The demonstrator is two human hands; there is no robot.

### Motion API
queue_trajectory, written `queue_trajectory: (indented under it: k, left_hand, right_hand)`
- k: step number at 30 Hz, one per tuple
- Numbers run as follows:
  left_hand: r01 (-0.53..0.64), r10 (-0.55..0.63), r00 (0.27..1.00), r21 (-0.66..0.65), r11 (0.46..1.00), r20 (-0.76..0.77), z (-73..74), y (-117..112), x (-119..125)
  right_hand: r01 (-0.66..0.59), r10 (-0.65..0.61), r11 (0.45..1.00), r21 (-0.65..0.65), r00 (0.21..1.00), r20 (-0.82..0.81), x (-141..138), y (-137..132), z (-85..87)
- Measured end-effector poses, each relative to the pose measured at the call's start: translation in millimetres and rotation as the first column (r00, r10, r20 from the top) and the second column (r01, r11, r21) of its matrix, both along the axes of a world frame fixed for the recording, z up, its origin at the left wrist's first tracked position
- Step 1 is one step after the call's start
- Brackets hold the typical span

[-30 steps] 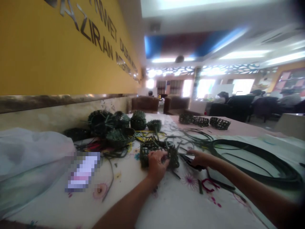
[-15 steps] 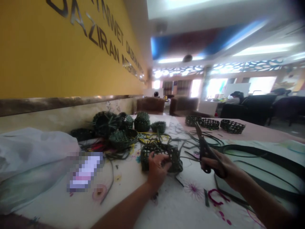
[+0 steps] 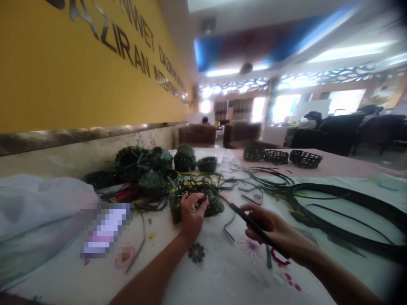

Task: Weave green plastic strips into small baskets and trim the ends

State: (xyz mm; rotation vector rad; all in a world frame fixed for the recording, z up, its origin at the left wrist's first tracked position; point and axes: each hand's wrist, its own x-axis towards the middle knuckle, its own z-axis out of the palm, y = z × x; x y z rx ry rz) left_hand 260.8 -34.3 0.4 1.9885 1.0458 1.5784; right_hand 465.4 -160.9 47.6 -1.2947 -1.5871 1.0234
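Dark green woven basket [image 3: 215, 206] is grasped at its near side by the bent fingers of the left hand [image 3: 192, 216], with the thumb brought up toward the forefinger; whether a strip is pinched there cannot be told. The left forearm is slanted up from the near edge of the surface [image 3: 222, 275]. By the fingers of the right hand [image 3: 267, 224] the black-handled scissors [image 3: 243, 215] are clasped, angled so that the tips are aimed at the basket's right side; contact is not clearly shown. The right forearm is stretched in from the near right corner. The basket is set mid-surface, well in from the near edge. Beyond it, loose strips [image 3: 270, 177] are scattered, a coil [image 3: 384, 250] is laid toward the right edge, and three open baskets [image 3: 305, 159] are lined up toward the far edge.
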Motion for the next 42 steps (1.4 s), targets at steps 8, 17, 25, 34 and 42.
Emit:
queue_trajectory:
  k: [8,17,25,34,42]
  left_hand:
    - [0.040,-0.038,0.997,0.034,0.999,-0.062,6.6,-2,-6]
    - [0.209,-0.210,0.959,-0.025,0.978,-0.192,4.2,-18,3]
    - [0.219,-0.234,0.949,-0.094,0.971,-0.210,-0.1,-15,3]
    - [0.228,-0.232,0.948,-0.046,0.973,-0.216,-4.3,-20,7]
    - [0.236,-0.247,0.942,-0.073,0.969,-0.228,-3.8,-19,6]
  right_hand:
    - [0.021,-0.018,1.000,-0.013,0.988,0.154,-8,13,-17.7]
    - [0.037,-0.053,0.997,0.064,0.962,0.267,-6,19,-28.4]
    - [0.035,-0.051,0.998,0.058,0.954,0.296,-10,19,-26.0]
    - [0.058,-0.110,0.988,0.143,0.914,0.389,-13,15,-21.5]
    - [0.039,-0.079,0.987,0.158,0.963,0.256,-14,21,-33.7]
